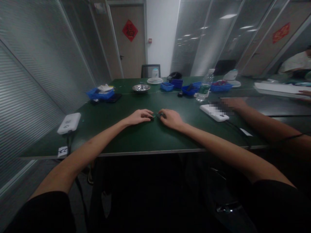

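Note:
Both hands rest low over the dark green table (136, 139), with only a small gap between their fingertips. My left hand (139, 117) has its fingers curled together around a small dark piece (151, 118), too small to name. Opposite it, my right hand (172, 118) is closed in a pinch on something small and greyish that its fingers largely hide. A thin, faintly greenish bit (155, 116) shows in the gap between the hands; I cannot tell whether it joins the two pieces.
White power banks with cables lie at left (69, 123) and right (214, 113). A metal bowl (141, 88), blue trays (100, 94) and a water bottle (205, 85) stand farther back. Another person's arm (252, 113) reaches in from the right. The table's front edge (150, 152) is close.

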`<state>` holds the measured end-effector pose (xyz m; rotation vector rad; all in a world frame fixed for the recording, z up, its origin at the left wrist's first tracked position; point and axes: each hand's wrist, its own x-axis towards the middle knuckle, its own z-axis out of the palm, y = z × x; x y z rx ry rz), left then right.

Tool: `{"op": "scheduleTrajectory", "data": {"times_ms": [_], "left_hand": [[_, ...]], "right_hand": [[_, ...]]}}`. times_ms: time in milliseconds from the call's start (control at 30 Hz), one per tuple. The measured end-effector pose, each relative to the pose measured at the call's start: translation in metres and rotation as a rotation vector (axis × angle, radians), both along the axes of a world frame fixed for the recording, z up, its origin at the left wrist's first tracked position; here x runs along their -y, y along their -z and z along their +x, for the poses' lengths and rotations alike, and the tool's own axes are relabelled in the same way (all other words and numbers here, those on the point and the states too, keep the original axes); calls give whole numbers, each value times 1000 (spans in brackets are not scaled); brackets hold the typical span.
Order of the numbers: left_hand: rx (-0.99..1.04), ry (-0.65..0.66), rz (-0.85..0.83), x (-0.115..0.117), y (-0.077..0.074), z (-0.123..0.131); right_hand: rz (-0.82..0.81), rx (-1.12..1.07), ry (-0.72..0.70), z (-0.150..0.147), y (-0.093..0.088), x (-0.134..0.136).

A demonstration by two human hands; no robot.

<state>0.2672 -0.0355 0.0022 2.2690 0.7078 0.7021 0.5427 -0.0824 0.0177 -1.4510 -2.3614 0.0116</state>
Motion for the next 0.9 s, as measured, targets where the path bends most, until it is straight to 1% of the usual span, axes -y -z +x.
{"op": "scheduleTrajectory", "data": {"times_ms": [67, 167, 267, 333, 433, 500, 567, 667, 800, 900], "left_hand": [[-17, -16, 58, 3, 0, 5], [-71, -23, 160, 8, -2, 13], [-146, -13, 247, 10, -6, 14], [-194, -33, 286, 6, -8, 6], [-239, -124, 309, -8, -10, -18], [-257, -229, 306, -20, -10, -42], [-279, -363, 287, -32, -9, -69], [-318, -617, 243, -44, -8, -114], [-337, -937, 225, -47, -7, -164], [-356, -1114, 218, -44, -7, -186]], "right_hand": [[2, 4, 22, 0, 0, 0], [7, -4, 20, 1, 0, 0], [6, -10, 9, 1, 0, 0], [6, -14, 2, 2, 0, -1], [-1, -14, -6, 2, 1, -2], [-9, -12, -7, 3, 1, -3], [-10, -10, -7, 3, 1, -4], [-5, -6, -4, 3, 1, -4], [-2, -12, -7, 2, 1, -4], [-6, -11, -3, 2, 0, -3]]}}
